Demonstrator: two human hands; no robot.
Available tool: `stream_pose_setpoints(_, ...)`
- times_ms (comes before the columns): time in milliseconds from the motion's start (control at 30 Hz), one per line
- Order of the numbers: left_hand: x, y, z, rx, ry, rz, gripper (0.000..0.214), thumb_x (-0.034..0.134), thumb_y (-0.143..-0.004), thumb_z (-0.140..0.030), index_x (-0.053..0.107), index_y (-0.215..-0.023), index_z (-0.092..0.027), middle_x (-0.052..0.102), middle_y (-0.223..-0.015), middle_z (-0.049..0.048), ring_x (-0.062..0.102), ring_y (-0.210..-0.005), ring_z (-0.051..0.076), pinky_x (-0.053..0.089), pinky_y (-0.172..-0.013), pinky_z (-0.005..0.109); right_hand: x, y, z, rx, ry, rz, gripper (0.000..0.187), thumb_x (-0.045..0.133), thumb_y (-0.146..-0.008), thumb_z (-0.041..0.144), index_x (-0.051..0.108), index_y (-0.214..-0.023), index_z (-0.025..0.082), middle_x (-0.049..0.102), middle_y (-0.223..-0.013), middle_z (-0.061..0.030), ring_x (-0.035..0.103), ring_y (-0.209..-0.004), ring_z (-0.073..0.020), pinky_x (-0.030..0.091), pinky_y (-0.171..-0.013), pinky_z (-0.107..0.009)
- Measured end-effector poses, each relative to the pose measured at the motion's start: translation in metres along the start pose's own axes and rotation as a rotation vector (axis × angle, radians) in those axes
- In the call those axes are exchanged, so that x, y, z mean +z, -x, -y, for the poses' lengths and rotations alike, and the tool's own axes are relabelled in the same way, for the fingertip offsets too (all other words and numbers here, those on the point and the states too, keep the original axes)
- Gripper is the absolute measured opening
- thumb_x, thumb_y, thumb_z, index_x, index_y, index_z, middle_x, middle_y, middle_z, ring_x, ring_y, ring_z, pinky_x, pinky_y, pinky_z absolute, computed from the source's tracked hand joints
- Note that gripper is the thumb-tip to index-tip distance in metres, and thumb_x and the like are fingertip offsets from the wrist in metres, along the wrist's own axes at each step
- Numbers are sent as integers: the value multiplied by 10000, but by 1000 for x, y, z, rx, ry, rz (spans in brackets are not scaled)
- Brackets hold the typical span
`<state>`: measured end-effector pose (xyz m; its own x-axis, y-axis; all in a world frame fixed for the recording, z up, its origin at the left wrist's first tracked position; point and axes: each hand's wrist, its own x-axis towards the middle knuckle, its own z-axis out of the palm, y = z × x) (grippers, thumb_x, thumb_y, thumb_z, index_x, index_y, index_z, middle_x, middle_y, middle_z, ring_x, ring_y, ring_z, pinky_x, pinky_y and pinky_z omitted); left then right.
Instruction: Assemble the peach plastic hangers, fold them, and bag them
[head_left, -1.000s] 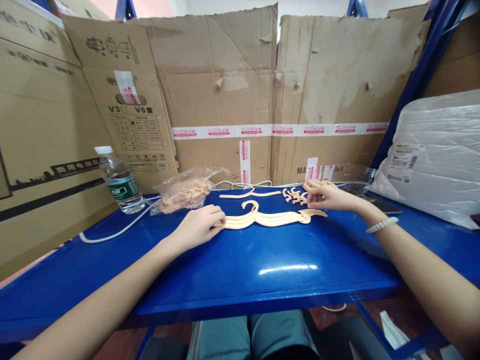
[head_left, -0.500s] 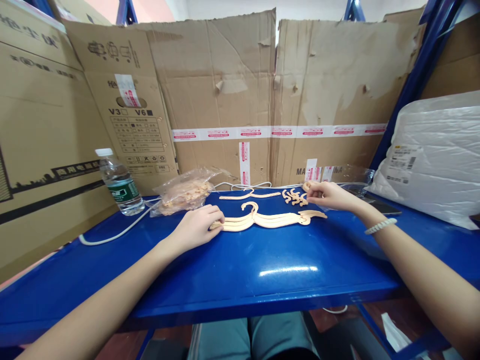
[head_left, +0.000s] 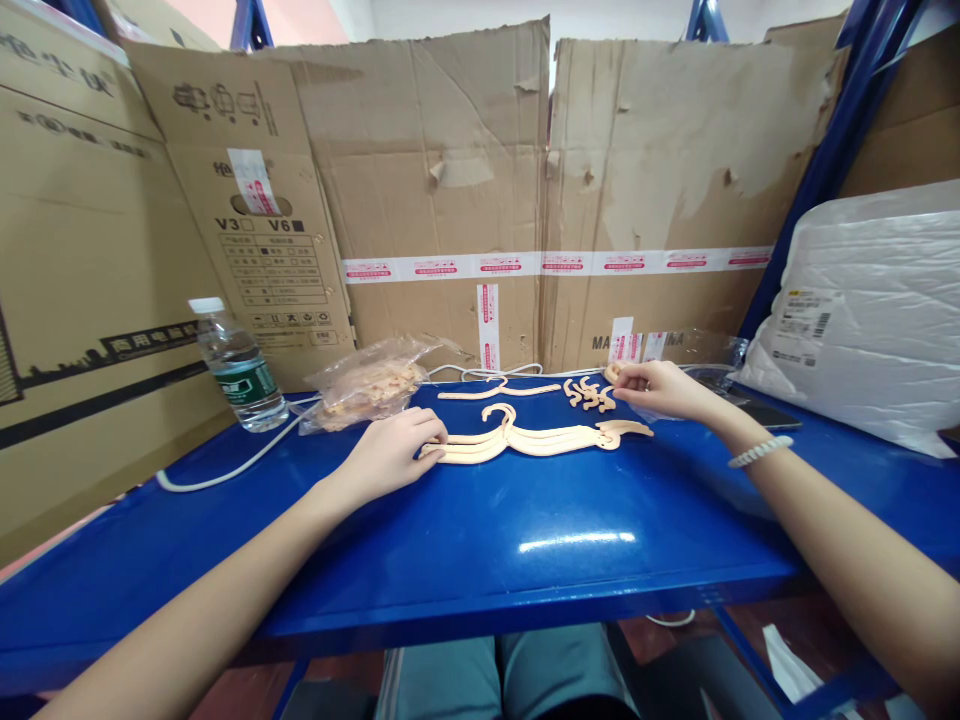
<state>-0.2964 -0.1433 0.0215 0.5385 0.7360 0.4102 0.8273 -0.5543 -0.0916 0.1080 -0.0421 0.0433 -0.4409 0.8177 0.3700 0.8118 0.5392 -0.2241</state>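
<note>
Toward the middle of the blue shelf lies a stack of beige plastic hangers (head_left: 555,441), their hooks curling up together at the centre. My left hand (head_left: 399,448) is closed on the stack's left end. At its right end, a short beige arm piece (head_left: 626,429) sticks out past a rounded joint. My right hand (head_left: 660,388) is closed in a pinch at the back right, with a small beige curved piece (head_left: 613,373) at its fingertips. Beside it lies a pile of small beige hook-like pieces (head_left: 589,394). Farther back rests a single beige hanger (head_left: 525,390).
A clear bag of beige parts (head_left: 367,385) and a water bottle (head_left: 244,375) stand at the left, with a white cable (head_left: 217,487) nearby. Cardboard (head_left: 450,180) walls the back. A white wrapped package (head_left: 862,310) and a dark flat object (head_left: 769,412) are at the right.
Very little differs. My right hand's fingers have shifted slightly by the small curved piece; my left hand stays on the hanger stack.
</note>
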Motion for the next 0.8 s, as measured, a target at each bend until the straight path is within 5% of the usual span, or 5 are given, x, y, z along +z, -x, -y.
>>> stream_pose_setpoints(800, -1, 1, 3, -20, 6, -30, 103, 495, -879, -190, 595, -870, -213, 651, -915, 18, 608, -862, 191, 451, -729, 290, 0, 1, 3, 51, -58, -64, 213, 507, -737, 356, 636, -717, 188, 646, -593, -23, 584, -565, -175, 415, -565, -267)
